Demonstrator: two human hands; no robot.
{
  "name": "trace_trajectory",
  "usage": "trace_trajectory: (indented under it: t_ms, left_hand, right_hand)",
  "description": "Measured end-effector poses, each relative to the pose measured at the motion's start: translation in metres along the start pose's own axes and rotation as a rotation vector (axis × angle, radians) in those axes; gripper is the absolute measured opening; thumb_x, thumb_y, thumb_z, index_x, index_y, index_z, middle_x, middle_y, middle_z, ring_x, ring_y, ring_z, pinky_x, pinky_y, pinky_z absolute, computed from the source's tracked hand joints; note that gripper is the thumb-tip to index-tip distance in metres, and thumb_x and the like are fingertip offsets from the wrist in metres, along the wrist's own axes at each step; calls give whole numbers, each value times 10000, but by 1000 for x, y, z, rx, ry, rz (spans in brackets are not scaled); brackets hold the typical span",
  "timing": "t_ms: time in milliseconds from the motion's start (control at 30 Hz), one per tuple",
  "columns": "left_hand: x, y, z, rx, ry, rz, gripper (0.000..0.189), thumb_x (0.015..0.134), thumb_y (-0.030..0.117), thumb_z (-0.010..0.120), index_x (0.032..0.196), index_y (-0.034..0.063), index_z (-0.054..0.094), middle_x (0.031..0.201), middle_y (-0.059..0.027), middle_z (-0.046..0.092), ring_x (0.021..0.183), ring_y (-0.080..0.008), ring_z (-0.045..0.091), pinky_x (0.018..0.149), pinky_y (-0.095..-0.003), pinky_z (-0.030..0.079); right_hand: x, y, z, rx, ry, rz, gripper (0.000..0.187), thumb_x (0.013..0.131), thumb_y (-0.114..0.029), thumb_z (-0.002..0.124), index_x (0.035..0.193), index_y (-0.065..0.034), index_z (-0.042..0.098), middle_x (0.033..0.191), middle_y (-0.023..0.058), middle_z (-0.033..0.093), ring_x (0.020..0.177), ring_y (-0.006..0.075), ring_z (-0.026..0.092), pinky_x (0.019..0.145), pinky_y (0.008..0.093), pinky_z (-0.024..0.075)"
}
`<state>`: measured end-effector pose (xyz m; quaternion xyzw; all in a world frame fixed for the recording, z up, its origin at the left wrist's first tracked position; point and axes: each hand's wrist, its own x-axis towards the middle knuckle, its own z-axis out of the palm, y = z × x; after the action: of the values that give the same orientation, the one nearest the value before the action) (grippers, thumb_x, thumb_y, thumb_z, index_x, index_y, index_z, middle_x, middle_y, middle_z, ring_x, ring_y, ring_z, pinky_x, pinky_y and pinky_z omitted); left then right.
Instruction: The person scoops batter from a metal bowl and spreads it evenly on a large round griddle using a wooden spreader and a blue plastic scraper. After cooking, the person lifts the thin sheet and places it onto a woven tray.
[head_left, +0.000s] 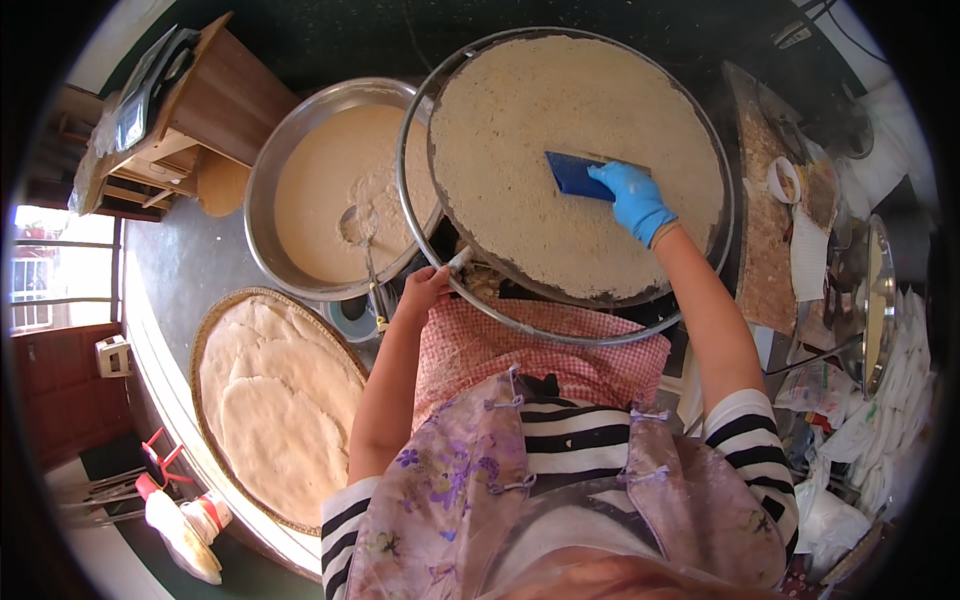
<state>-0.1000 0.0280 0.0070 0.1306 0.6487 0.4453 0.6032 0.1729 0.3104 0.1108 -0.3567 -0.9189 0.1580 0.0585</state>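
Observation:
My right hand (632, 201), in a blue glove, grips a blue scraper (579, 177) that rests on a wide layer of tan batter (517, 120). The batter covers most of a large round griddle, whose dark edge shows around it. A metal ring (403, 180) encircles the griddle. My bare left hand (426, 289) holds the ring's lower left side, by a short bar. To the left, a large metal basin (259, 225) contains batter (315, 180) with a ladle (360, 225) partly sunk in it, its handle over the near rim.
Stacked thin flatbreads (277, 405) lie on a round woven tray (196, 360) at the lower left. A wooden cabinet (225, 97) stands behind the basin. At right are a stained board (757, 247), a white bowl (784, 180), a metal lid (879, 307) and plastic bags (832, 517).

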Motion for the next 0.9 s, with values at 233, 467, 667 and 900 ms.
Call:
trace_trajectory:
  t_ms: [233, 467, 667, 900]
  left_hand:
    - [0, 2, -2, 4, -11, -13, 260, 890, 323, 512, 961, 84, 587, 916, -12, 637, 765, -100, 578, 638, -244, 438]
    - [1, -3, 2, 18, 9, -23, 261, 893, 328, 508, 949, 86, 587, 904, -5, 632, 769, -100, 580, 642, -241, 438]
    - [-2, -9, 8, 4, 26, 2, 251, 896, 319, 507, 929, 83, 586, 862, -8, 628, 759, -103, 581, 632, -246, 440]
    - [-1, -35, 20, -118, -14, 5, 236, 885, 274, 540, 892, 40, 572, 821, -55, 613, 667, -125, 587, 568, -227, 454]
  right_hand:
    - [-65, -36, 0, -110, 126, -196, 280, 780, -38, 487, 1022, -110, 607, 911, 159, 595, 793, 336, 575, 722, 409, 470]
    - [-54, 2, -26, -102, 468, 72, 355, 749, -3, 449, 1091, -29, 540, 1011, 169, 571, 910, 356, 558, 819, 406, 450]
    - [-63, -25, 32, -692, 230, 110, 249, 772, -71, 511, 1018, -37, 522, 853, 138, 571, 743, 214, 608, 561, 317, 526]
    - [-89, -9, -13, -90, 252, 87, 293, 755, -22, 445, 1022, -35, 566, 964, 225, 570, 854, 386, 564, 774, 442, 463]
